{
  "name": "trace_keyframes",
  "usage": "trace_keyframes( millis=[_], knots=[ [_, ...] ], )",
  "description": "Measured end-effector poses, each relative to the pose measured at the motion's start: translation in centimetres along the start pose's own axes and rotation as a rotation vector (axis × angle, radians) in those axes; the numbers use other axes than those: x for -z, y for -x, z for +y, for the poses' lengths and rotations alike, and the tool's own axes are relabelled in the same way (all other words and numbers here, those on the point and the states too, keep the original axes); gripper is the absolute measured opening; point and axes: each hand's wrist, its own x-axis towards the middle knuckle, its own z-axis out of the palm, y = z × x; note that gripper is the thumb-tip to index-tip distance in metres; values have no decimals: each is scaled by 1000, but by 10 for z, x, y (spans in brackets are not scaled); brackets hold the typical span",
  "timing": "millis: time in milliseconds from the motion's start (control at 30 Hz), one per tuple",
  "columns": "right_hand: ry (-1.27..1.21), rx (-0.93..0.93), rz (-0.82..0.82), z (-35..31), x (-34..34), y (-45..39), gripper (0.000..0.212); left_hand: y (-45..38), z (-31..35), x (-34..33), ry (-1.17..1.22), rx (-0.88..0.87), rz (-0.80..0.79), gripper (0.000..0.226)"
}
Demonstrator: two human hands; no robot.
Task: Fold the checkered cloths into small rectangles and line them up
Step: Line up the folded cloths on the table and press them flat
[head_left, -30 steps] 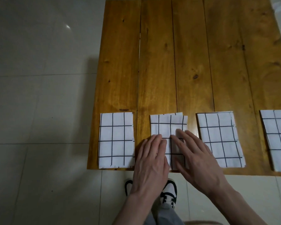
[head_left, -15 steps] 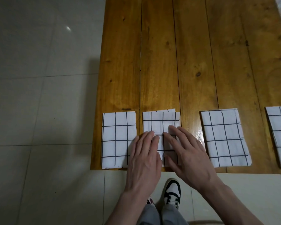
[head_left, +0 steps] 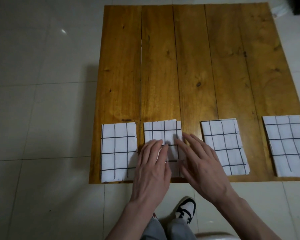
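Wooden table (head_left: pixel 189 66) on a tiled floor (head_left: pixel 33 101); four folded checkered cloths in a row along its near edge. Far-left cloth (head_left: pixel 119 151), second cloth (head_left: pixel 163 134), third cloth (head_left: pixel 223 146), far-right cloth (head_left: pixel 286 144). The second sits just beside the far-left one, with a wider gap to the third.

Step looks like squaring up the second cloth. To do it well: press flat, slide without rucking the layers, match near edges, even the gaps.

Left hand (head_left: pixel 151 165) and right hand (head_left: pixel 203 161) lie palm-down on it, fingers straight and flat, gripping nothing. A shoe (head_left: pixel 185 210) shows below.
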Motion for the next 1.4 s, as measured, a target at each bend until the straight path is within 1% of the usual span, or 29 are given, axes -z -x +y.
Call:
trace_keyframes(
  millis=[133,267,333,500,633,800,1033,1400],
  knots=[
    [35,-29,18,25,17,15,66,-9,25,-5,19,-27,-17,48],
    [58,-69,30,54,30,32,70,-17,57,-15,34,-48,-27,47],
    [81,-80,25,70,33,37,67,-22,72,-24,43,-60,-32,47],
    [-19,-131,34,102,32,49,64,-33,106,-47,14,-93,-33,46],
    [-17,-69,31,128,36,48,61,-39,124,-65,-50,-76,-35,47],
    [30,57,-2,147,31,45,61,-46,137,-78,-93,-34,-15,51],
    [34,74,27,144,20,45,56,-42,135,-84,-192,0,-34,55],
    [50,48,30,118,9,34,55,-39,116,-76,-220,30,-32,59]
  ],
)
